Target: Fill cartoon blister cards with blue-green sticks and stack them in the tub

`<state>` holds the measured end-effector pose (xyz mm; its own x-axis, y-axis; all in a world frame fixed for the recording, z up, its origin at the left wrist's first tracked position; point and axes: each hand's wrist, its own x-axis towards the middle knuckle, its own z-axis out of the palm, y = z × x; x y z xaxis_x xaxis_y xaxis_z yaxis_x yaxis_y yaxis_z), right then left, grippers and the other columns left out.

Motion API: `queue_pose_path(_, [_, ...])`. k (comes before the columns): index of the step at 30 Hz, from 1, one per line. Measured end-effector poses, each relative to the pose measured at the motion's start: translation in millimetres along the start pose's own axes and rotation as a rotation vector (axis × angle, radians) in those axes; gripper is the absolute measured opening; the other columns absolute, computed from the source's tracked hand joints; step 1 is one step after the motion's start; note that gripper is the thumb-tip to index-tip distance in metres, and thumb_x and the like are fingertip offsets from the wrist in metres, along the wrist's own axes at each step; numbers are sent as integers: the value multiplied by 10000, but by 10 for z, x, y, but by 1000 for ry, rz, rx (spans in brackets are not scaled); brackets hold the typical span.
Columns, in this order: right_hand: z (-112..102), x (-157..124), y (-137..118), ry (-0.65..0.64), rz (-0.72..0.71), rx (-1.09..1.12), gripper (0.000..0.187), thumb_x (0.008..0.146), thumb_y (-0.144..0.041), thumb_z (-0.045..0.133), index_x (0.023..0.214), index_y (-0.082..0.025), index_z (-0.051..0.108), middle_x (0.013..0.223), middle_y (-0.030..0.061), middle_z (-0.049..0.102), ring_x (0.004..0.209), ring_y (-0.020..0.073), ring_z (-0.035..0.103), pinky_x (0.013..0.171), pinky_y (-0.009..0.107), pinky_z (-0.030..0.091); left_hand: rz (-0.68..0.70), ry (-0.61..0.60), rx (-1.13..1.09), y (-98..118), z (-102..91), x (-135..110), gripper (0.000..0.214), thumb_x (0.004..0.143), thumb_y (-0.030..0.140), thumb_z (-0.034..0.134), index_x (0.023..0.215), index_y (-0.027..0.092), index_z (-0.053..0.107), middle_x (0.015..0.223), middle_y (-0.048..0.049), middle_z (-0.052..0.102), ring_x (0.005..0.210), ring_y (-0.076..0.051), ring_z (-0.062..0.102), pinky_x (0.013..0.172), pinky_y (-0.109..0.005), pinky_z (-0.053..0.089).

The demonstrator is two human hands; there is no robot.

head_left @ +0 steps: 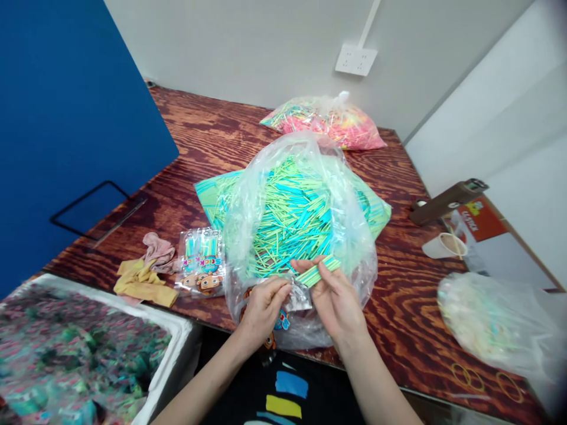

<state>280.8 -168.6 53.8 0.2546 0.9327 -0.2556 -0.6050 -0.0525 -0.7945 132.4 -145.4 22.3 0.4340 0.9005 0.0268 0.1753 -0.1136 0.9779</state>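
My left hand (pixel 261 308) is closed on a small clear printed packet (pixel 296 298), pinching its mouth at the near edge of the table. My right hand (pixel 334 295) pinches a small bundle of green sticks (pixel 319 271) whose lower end meets the packet's mouth. Just behind both hands stands a large open clear bag (pixel 295 212) heaped with green and blue sticks. A filled packet (pixel 201 260) with a cartoon print lies on the table to the left of the bag.
A bag of pink and yellow sticks (pixel 325 121) lies at the back. Yellow and pink gloves (pixel 144 271) lie left of the packets. A white foam box (pixel 177 330) with filled packets stands at lower left. Another clear bag (pixel 487 321), a paper cup (pixel 443 245) and rubber bands (pixel 467 376) are on the right.
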Motion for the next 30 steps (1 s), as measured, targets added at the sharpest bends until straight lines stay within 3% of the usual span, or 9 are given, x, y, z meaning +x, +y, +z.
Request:
queue_pose_path(7, [32, -91, 23, 43, -33, -31, 175, 817, -368, 704, 883, -225, 629, 874, 57, 775, 978, 282, 709, 1011, 518, 449, 22, -2, 28, 45, 13, -34, 300, 946, 285, 495, 689, 178, 606, 674, -5, 548, 669, -154, 519, 650, -260, 371])
queue_pose_path(12, [48, -151, 49, -137, 44, -260, 207, 836, -405, 689, 908, -211, 666, 1120, 86, 739, 1155, 267, 624, 1086, 470, 378, 98, -1, 19, 45, 14, -34, 207, 941, 270, 516, 871, 178, 688, 853, -52, 655, 829, -186, 595, 767, -280, 427])
queue_pose_path(14, [25, -150, 20, -204, 54, -319, 249, 852, -421, 674, 999, -220, 672, 1203, 85, 705, 1221, 256, 581, 1102, 447, 365, 94, 5, -19, 45, 12, -28, 204, 936, 271, 522, 909, 181, 703, 893, -61, 675, 865, -195, 613, 800, -289, 445])
queue_pose_path(17, [7, -152, -22, -187, 32, -304, 411, 883, -426, 640, 1254, -271, 559, 1270, 77, 664, 1204, 245, 598, 1068, 449, 412, 68, 19, -87, 56, 14, -18, 210, 934, 282, 527, 969, 195, 715, 927, -56, 695, 899, -198, 631, 831, -292, 461])
queue_pose_path(20, [33, -182, -24, -115, -90, -305, 409, 930, -398, 577, 1320, -318, 483, 1299, 61, 632, 1148, 236, 633, 1028, 449, 451, 29, 52, -148, 84, 21, -2, 203, 915, 292, 554, 985, 202, 722, 947, -46, 714, 897, -193, 645, 826, -283, 475])
queue_pose_path(23, [69, -224, 4, -103, -263, -524, 219, 964, -373, 512, 1113, -274, 640, 1223, 66, 659, 1146, 240, 615, 1026, 428, 441, -17, 76, -229, 114, 25, 18, 194, 889, 301, 582, 962, 198, 731, 946, -44, 734, 891, -195, 657, 835, -289, 494])
queue_pose_path(26, [76, -254, 33, -146, -355, -761, 237, 975, -341, 486, 927, -246, 698, 1147, 72, 676, 1120, 241, 600, 1005, 413, 438, -59, 88, -313, 123, 19, 25, 205, 862, 326, 610, 944, 188, 738, 951, -56, 744, 912, -212, 665, 869, -318, 505])
queue_pose_path(30, [57, -280, 23, -127, -461, -884, 166, 978, -274, 481, 1009, -252, 643, 1162, 72, 647, 1130, 235, 577, 984, 407, 431, -120, 137, -396, 114, 10, 4, 206, 822, 347, 660, 921, 180, 731, 928, -56, 744, 895, -209, 664, 853, -321, 514])
